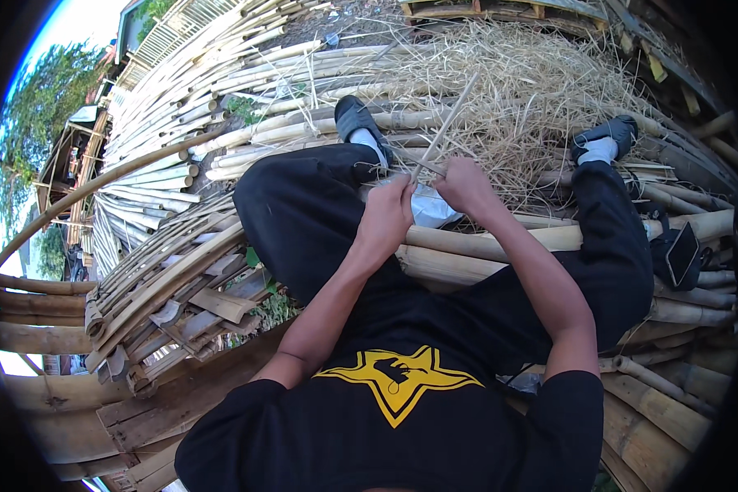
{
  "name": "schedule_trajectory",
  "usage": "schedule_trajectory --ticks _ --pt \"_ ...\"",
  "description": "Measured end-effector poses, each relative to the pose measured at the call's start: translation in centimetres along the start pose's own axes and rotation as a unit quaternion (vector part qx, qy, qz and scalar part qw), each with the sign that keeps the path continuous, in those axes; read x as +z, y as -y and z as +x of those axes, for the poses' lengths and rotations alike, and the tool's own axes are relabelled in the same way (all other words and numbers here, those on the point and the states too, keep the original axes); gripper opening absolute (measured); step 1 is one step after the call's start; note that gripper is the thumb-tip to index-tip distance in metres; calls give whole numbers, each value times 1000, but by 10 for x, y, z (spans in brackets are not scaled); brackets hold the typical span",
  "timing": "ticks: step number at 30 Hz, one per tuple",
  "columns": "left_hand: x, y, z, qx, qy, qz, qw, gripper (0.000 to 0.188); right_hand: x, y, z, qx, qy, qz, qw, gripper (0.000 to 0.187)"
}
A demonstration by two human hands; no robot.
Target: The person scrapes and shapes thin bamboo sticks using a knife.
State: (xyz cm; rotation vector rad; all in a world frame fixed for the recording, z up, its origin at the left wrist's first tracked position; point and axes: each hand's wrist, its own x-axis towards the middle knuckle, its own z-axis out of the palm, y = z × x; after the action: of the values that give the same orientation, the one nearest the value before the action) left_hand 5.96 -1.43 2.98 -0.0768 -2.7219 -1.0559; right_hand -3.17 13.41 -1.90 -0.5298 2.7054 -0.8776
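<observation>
A: One thin bamboo strip (pixel 449 123) was in work. It rose tilted up and to the right from between the two hands, over the straw pile (pixel 517 90).

B: Grips?

A: Left hand (pixel 385 217) was closed tight around a handle, probably a knife; the blade itself was too small to tell. Right hand (pixel 466 187) was pinched on the lower end of the strip. Hands just beside each other, above the lap.

B: Under them?

A: A white cloth or bag (pixel 430 207) lay just behind the hands, on thick bamboo poles (pixel 484 250) running across under the knees. The person sat with legs spread, black trousers, dark shoes, white socks; left foot (pixel 357 119) and right foot (pixel 607 135) rested on the poles at the straw's edge.

B: Surroundings?

A: Bundle of split bamboo slats (pixel 172 287) to the person's left, long stacked canes (pixel 189 98) beyond it. A phone (pixel 682 254) lay on the poles by the right knee.
</observation>
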Motion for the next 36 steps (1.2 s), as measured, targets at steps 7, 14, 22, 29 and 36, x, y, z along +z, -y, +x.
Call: schedule_trajectory --ticks 7,14,22,29,36 --pt "6 12 -16 -4 11 1 1000 14 8 -34 22 41 -5 -85 996 26" --pt "-10 -1 -45 -91 55 -39 994 17 -14 -98 39 109 -40 -135 984 25" --pt "-29 -8 -72 -130 101 -98 981 20 -38 -109 16 171 -81 -122 974 28" --pt "-17 27 -55 -81 45 -76 993 19 -4 -97 36 184 85 76 976 35" --pt "-31 21 -39 -130 45 -89 987 22 -10 -32 21 130 -1 -1 992 33"
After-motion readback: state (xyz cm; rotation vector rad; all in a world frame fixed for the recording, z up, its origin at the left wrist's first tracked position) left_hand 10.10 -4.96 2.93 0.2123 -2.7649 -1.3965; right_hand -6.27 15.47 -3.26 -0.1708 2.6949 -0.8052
